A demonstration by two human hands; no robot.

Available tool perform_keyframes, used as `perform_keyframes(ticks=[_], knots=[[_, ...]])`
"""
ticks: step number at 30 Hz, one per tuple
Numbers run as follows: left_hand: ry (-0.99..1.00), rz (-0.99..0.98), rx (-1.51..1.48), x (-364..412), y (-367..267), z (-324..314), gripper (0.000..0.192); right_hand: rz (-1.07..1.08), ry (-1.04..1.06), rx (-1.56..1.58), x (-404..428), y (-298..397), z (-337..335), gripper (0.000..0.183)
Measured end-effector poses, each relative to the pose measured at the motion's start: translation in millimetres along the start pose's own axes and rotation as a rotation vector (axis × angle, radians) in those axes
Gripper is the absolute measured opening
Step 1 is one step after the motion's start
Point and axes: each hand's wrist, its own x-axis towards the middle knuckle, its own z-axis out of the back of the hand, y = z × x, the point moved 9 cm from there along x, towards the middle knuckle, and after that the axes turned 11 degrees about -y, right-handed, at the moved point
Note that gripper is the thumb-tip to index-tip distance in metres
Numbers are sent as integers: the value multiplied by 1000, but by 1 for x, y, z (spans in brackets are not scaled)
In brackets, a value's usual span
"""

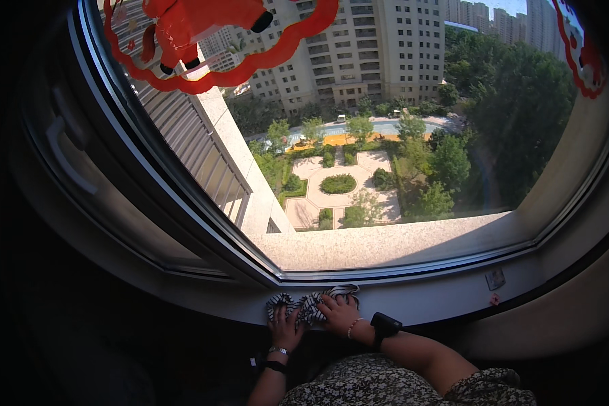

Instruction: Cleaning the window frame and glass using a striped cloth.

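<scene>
A black-and-white striped cloth (312, 307) lies bunched on the white windowsill (416, 299), close to the bottom of the window frame (385, 270). My left hand (285, 331) presses down on its left end, with the fingertips sunk in the folds. On its right part rests my right hand (341, 315), fingers bent over the fabric. A fold of cloth sticks out beyond the right fingers, near the frame. Parts of the cloth under both hands are hidden.
A small flat card-like item (495, 279) and a little pink object (495, 299) lie on the sill at the right. A handle (71, 157) is on the left window sash. A red decoration (203, 81) sticks to the glass, with buildings and a garden outside.
</scene>
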Motion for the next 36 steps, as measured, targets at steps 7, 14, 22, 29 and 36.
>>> perform_keyframes(ticks=[7,14,22,29,36], knots=[[87,-90,8,10,-37,-11,51,7,5,-36,-40,-28,19,60],[176,-340,-135,33,-150,-26,49,-280,76,-137,-105,-107,70,64],[378,-492,-310,47,-220,-28,52,-390,-38,-229,-148,-167,99,65],[261,-393,-295,40,-154,-15,54,-193,-18,-253,-103,-109,76,71],[143,-195,-213,21,-44,-6,58,56,-16,-135,-31,-45,28,65]])
